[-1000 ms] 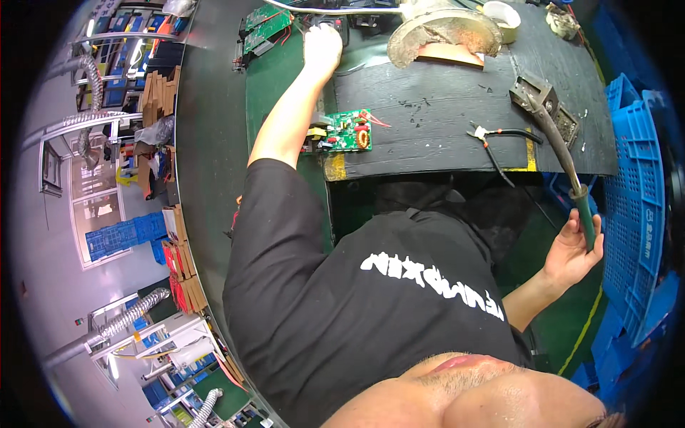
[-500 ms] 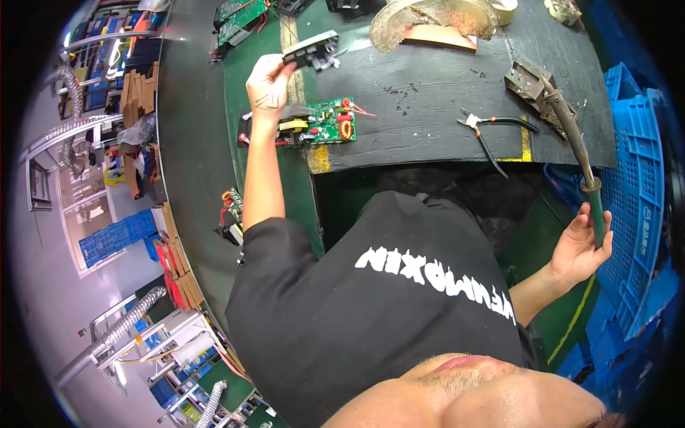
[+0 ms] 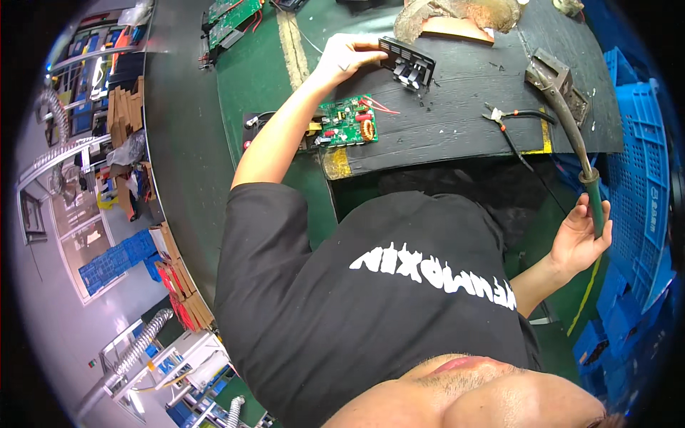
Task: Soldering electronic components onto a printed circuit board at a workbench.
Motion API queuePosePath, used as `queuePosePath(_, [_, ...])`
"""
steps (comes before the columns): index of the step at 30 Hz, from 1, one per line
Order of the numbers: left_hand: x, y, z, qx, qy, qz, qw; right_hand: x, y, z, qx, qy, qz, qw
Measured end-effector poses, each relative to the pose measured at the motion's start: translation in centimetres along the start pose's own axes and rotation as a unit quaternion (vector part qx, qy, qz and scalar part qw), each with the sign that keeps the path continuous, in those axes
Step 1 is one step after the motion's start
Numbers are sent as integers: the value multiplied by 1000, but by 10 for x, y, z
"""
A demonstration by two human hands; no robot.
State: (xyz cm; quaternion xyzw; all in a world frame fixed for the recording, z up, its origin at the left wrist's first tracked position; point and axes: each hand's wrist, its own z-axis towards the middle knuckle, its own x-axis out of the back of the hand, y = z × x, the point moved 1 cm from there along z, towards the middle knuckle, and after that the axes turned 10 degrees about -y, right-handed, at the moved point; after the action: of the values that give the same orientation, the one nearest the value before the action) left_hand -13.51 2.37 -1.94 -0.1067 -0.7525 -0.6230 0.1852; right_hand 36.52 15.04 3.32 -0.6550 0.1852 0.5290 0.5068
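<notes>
My left hand (image 3: 345, 58) pinches a black slotted plastic panel (image 3: 408, 64) by its left edge, above the far part of the bench. Metal-looking parts show on the panel's near side. My right hand (image 3: 581, 239) is closed round the green handle of a large soldering iron (image 3: 594, 203), whose shaft runs up to a dark metal stand (image 3: 549, 73). Whether its tip touches the stand is unclear. A green circuit board (image 3: 347, 123) with a copper coil and red wires lies beneath my left forearm, which hides part of it. Orange-and-black cutting pliers (image 3: 515, 115) lie open between my hands.
A worn, crusted curved piece (image 3: 428, 18) sits at the far side of the black mat (image 3: 457, 135). More circuit boards (image 3: 232, 28) lie far left. Blue plastic crates (image 3: 635, 150) stand along the right. Dark bits are scattered on the mat.
My left hand has carried the black panel to the right, and the panel is now turned more toward me. My right hand keeps hold of the soldering iron in nearly the same place.
</notes>
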Motion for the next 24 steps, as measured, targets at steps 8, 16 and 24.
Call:
queuePosePath(8, [9, -3, -2, -16, 54, 62, 996, -6, 20, 8, 0, 27, -34, 999])
queuePosePath(16, [35, 8, -36, -69, 136, 520, 840, -5, 33, 15, -12, 29, -93, 995])
queuePosePath(24, [45, 18, -63, -66, 78, 587, 803, -2, 34, 21, -36, 21, -91, 995])
